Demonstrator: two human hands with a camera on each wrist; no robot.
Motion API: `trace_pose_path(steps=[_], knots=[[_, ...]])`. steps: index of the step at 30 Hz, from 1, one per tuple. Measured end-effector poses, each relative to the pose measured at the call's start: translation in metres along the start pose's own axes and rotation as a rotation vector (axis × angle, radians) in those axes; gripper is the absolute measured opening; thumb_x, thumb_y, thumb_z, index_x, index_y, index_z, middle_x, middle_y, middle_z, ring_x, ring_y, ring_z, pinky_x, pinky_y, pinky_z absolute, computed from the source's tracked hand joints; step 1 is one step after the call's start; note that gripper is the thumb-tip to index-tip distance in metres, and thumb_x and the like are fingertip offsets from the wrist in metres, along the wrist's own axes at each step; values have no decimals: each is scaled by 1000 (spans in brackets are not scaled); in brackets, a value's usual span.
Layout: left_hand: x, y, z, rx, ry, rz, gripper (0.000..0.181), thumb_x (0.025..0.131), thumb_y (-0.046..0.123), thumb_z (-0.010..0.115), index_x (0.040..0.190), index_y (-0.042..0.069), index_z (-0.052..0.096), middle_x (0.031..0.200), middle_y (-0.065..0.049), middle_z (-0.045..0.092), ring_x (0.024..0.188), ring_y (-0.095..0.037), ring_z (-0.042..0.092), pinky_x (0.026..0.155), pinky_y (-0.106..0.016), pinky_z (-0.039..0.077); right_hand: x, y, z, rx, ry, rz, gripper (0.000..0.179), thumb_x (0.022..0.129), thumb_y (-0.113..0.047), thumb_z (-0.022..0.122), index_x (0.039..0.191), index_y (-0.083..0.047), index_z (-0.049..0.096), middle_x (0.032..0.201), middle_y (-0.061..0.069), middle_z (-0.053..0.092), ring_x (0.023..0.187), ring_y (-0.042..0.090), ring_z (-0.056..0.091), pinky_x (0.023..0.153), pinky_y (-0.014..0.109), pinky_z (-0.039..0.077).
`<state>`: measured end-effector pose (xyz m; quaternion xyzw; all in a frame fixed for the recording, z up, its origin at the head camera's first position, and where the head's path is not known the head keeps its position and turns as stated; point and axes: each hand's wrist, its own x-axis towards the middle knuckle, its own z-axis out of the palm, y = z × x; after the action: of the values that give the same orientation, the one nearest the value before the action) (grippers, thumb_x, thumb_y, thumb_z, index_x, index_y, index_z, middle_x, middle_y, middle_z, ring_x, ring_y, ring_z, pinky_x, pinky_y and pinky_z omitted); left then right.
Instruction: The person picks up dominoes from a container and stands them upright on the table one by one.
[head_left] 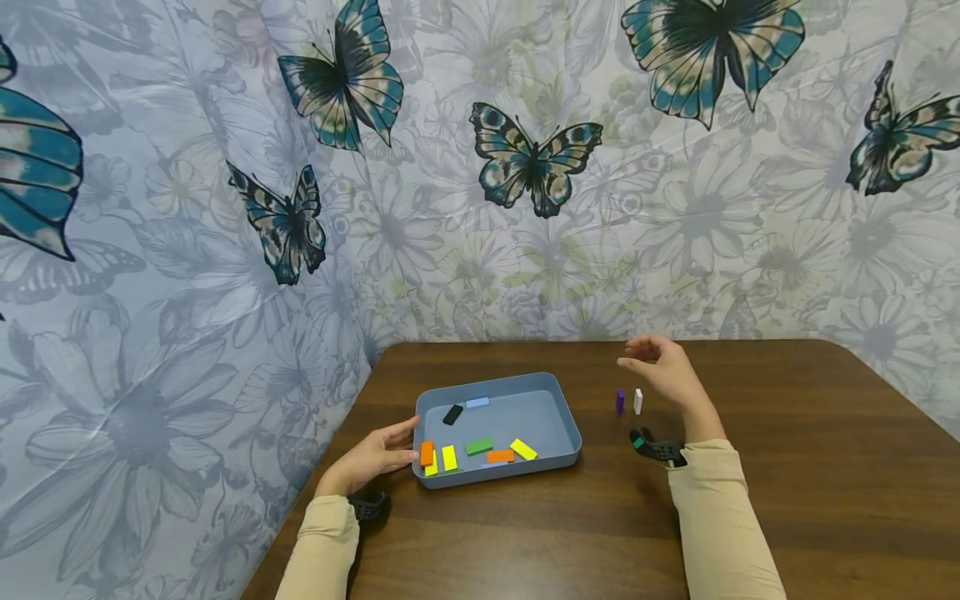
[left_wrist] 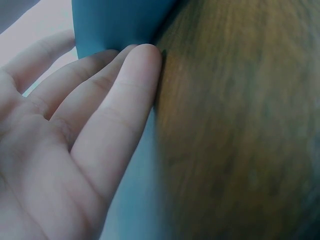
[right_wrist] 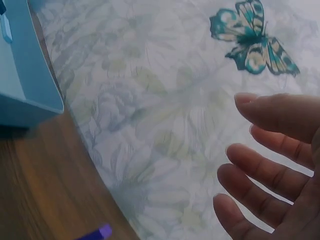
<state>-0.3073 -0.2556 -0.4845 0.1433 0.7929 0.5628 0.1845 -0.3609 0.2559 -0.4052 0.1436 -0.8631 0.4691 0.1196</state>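
Observation:
A blue-grey tray sits on the table, holding several small flat blocks. Its left end is touched by my left hand, whose fairly straight fingers lie against the outer wall. To the tray's right, a purple block and a white block stand on end, side by side. My right hand is raised just beyond them, its fingers loosely bent and spread, with nothing in it. In the right wrist view, the purple block shows only at the bottom edge.
Inside the tray, a black block and a light blue block lie toward the back. Green, orange and yellow blocks lie along the front and left. A butterfly-print cloth hangs behind the brown wooden table.

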Motion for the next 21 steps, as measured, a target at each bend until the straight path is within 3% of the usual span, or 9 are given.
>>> trace_pose_path(steps=[4,7,21], knots=[[1,1,0,1,5,-4,81,98,20,67,160,2,18,162,-29,20,148,-45,29,109,-41,47,2,-9,5,27,-23,-30,40,97,-25,68,123,3,58,123,24,63,102,21,61,84,26,52],[1,1,0,3,7,-6,81,98,20,67,160,2,18,162,-29,20,147,-45,29,109,-41,47,4,-13,9,59,-48,-37,40,97,-24,69,123,3,58,123,23,63,98,13,60,82,24,54],[0,1,1,27,7,-6,80,98,20,66,160,1,18,163,-29,19,148,-46,27,109,-41,48,8,-31,35,131,-140,-79,36,95,-18,70,121,4,59,120,24,64,101,23,64,84,28,55]])
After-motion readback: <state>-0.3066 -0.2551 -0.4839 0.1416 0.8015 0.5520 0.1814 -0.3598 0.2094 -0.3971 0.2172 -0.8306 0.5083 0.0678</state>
